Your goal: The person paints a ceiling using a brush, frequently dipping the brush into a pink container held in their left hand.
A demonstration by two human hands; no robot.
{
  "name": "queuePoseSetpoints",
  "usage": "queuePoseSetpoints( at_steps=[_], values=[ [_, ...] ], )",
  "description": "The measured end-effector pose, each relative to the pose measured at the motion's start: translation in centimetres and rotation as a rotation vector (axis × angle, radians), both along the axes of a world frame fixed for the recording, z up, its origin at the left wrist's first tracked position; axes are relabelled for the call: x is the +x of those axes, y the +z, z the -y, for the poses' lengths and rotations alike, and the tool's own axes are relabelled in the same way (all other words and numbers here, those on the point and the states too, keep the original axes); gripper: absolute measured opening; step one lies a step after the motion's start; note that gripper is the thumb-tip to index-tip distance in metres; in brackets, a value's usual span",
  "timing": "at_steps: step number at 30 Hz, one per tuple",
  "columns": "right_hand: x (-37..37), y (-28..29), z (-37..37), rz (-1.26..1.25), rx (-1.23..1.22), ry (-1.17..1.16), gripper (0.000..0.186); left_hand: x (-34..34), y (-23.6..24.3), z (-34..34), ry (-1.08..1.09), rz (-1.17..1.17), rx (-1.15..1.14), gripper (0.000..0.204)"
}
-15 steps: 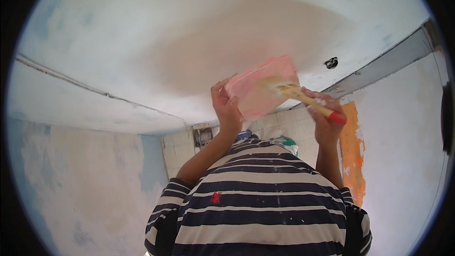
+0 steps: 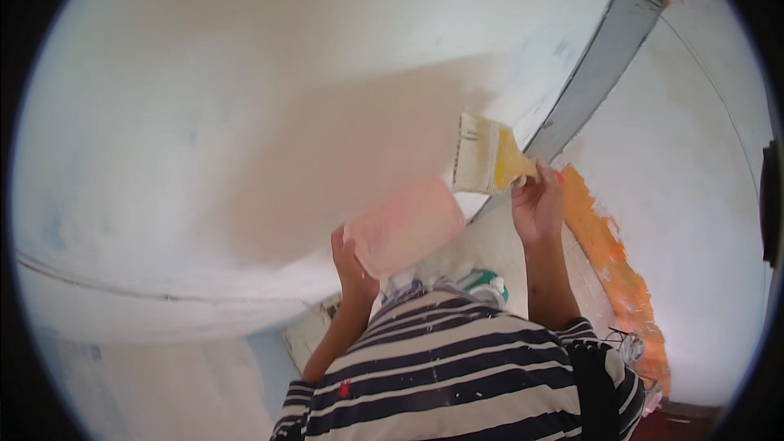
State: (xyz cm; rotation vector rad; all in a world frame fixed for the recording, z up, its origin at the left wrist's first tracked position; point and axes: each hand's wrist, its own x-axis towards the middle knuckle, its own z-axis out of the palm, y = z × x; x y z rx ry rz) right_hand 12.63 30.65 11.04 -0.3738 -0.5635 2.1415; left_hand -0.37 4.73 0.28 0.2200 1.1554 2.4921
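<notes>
My left hand [image 2: 353, 261] grips a pink rectangular plastic tub [image 2: 406, 227] by its left end, held in front of my chest. A pale film coats its surface. My right hand [image 2: 536, 200] is closed round the wooden handle of a wide flat paintbrush [image 2: 482, 155], whose whitish bristles point left. The brush is above and to the right of the tub, apart from it, and close to the whitish wall [image 2: 245, 57]; whether the bristles touch the wall I cannot tell. The brush and hands cast a brownish shadow over the wall.
A grey door frame or trim strip [image 2: 584, 65] runs down the right side of the wall. Beyond it, an orange painted band [image 2: 608, 253] borders another whitish wall [image 2: 686, 220]. Below me are a green and white container [image 2: 486, 284] and floor tiles [image 2: 302, 343].
The paintbrush has left the tub and moved up, its bristles now turned left toward the wall. The tub has moved lower and left. My view has turned toward the wall's right edge.
</notes>
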Motion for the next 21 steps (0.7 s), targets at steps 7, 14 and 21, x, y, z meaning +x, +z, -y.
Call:
queuePoseSetpoints(
  at_steps=[7, 14, 21],
  values=[
    [1.7, 4.3, -7.0, -0.122, 0.068, -0.126, 0.018, -0.5, -0.6, -2.3, -0.07, -0.217, -0.115, 0.033],
    [2.1, 13.8, -11.3, -0.132, 0.259, -0.341, 0.017, -1.4, -1.6, -5.6, -0.213, 0.242, 0.151, 0.038],
    [2.4, 9.8, -10.9, -0.098, 0.39, -0.106, 0.014, -0.9, 4.6, -12.1, -0.382, 0.232, 0.211, 0.045]
  ],
)
